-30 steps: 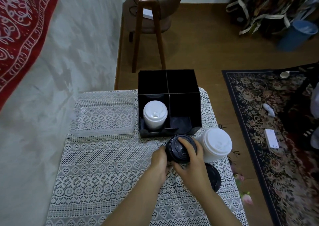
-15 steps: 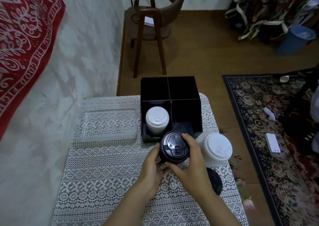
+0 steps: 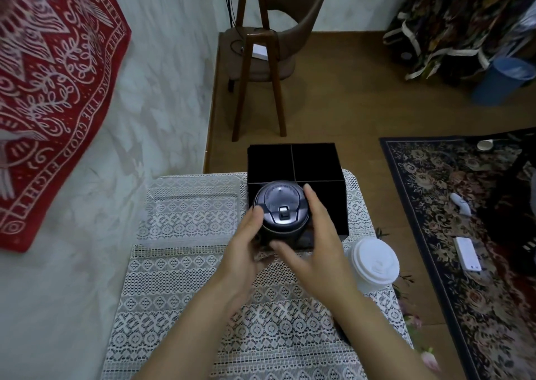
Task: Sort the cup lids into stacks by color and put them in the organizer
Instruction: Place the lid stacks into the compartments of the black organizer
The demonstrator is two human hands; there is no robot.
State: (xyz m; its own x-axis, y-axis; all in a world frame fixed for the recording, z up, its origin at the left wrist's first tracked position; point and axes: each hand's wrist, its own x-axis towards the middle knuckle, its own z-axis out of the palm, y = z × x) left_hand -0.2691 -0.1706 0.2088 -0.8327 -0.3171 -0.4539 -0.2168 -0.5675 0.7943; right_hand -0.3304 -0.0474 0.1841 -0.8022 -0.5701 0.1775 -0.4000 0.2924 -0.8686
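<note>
Both the left hand [image 3: 246, 243] and the right hand [image 3: 319, 246] are gripping a stack of black lids [image 3: 280, 208] at the centre of the frame. The left hand is curling round the stack's left side, with its thumb pressing near the top lid's edge. The right hand is wrapping round the right side, with its forefinger reaching up along the rim and its thumb lying across the lower front.

The stack is tilting toward the camera and covering the lower left compartment of the black organizer [image 3: 269, 162]. Whether it is sitting inside that compartment or being held above it cannot be told. The organizer is standing at the upper edge of the counter [image 3: 188, 307], which is wearing a white lace cloth [image 3: 261, 336].

A stack of white lids [image 3: 374, 260] is standing at the counter's right edge, just to the lower right of the organizer and apart from both hands. A clear tray [image 3: 191, 205] is lying just left of the organizer.

Above the counter, a brown chair [image 3: 261, 45] is standing on the wooden floor. A flowered rug [image 3: 452, 220] is lying at the right of the frame, a red cloth [image 3: 43, 89] is hanging at the upper left, and a blue bin [image 3: 501, 80] is sitting at the upper right.
</note>
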